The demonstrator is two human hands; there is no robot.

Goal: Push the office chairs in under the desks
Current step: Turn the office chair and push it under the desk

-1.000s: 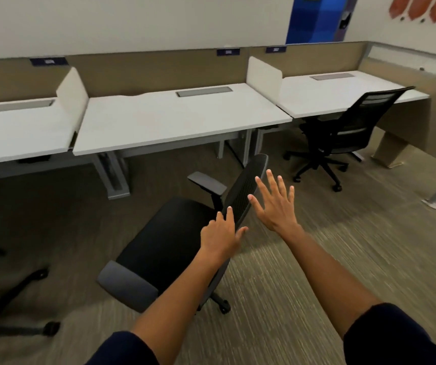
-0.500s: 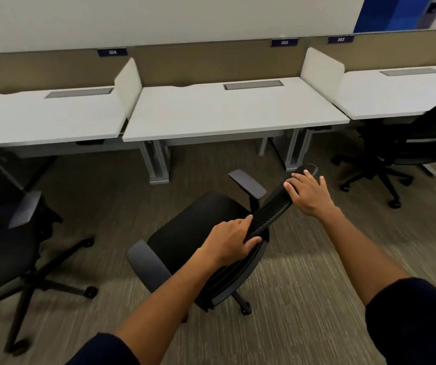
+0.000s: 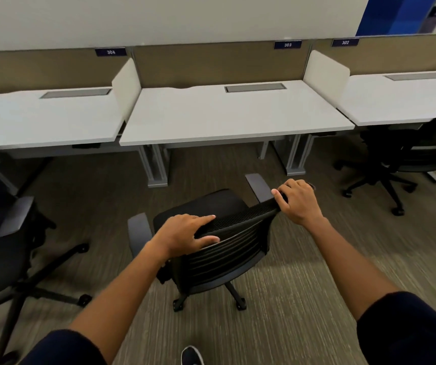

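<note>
A black mesh-backed office chair [image 3: 227, 248] with grey armrests stands on the carpet, its seat facing the middle white desk [image 3: 227, 117] marked 303. My left hand [image 3: 187, 233] grips the left end of the backrest's top edge. My right hand [image 3: 297, 200] grips the right end. The chair is a short way out from the desk's front edge.
A second black chair [image 3: 9, 248] stands at the left, out from desk 304 [image 3: 40, 122]. A third chair [image 3: 409, 159] sits partly under the right desk [image 3: 401, 101]. Grey desk legs [image 3: 156, 167] flank the gap under the middle desk. My shoe tip [image 3: 191, 355] shows at the bottom.
Both hands have closed on the backrest's top edge. The chair has turned from side-on to face the middle desk, and my view has swung left.
</note>
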